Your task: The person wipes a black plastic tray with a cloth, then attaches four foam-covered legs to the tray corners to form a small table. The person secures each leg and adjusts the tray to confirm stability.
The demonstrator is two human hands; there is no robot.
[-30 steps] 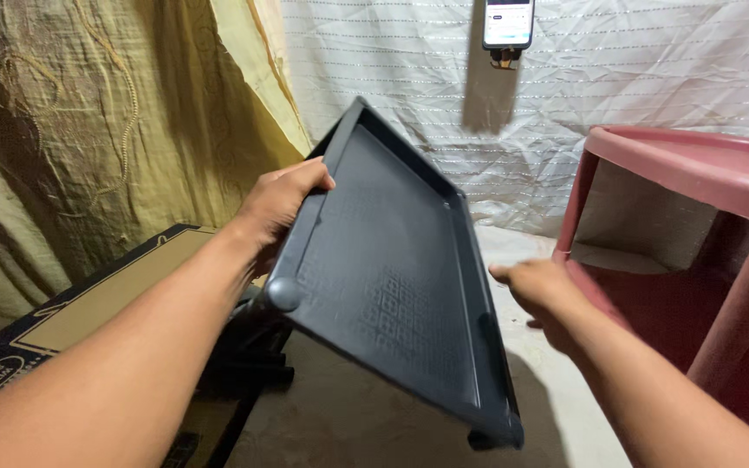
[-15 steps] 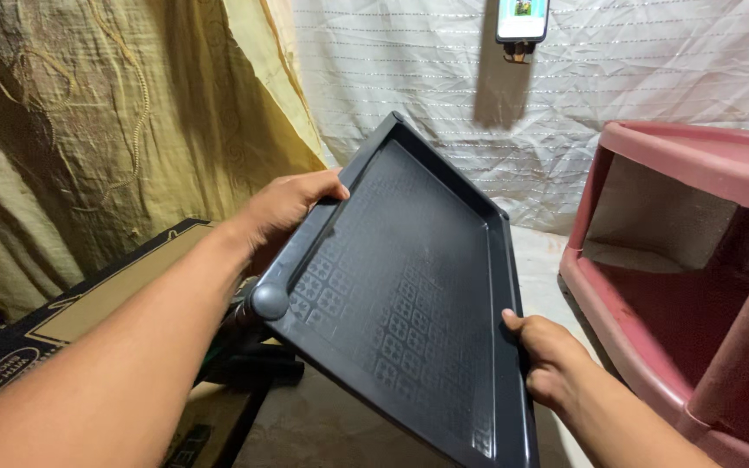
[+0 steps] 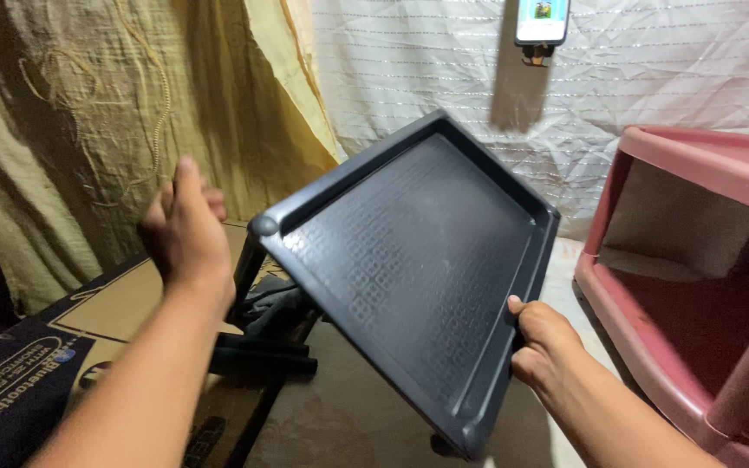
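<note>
The tray [image 3: 409, 260], dark grey with a raised rim and patterned floor, sits tilted at frame centre, its far corner raised toward the upper centre. The right hand [image 3: 543, 347], lower right of centre, is clamped on the tray's right rim, thumb on top. The left hand [image 3: 185, 230], left of centre, is clear of the tray, fingers loosely spread, holding nothing. Below the tray, black legs [image 3: 262, 355] stand on the floor. A cardboard box [image 3: 54, 347] lies at lower left. A pink plastic shelf [image 3: 695, 260] stands at right. A phone [image 3: 542, 19] hangs at top centre.
</note>
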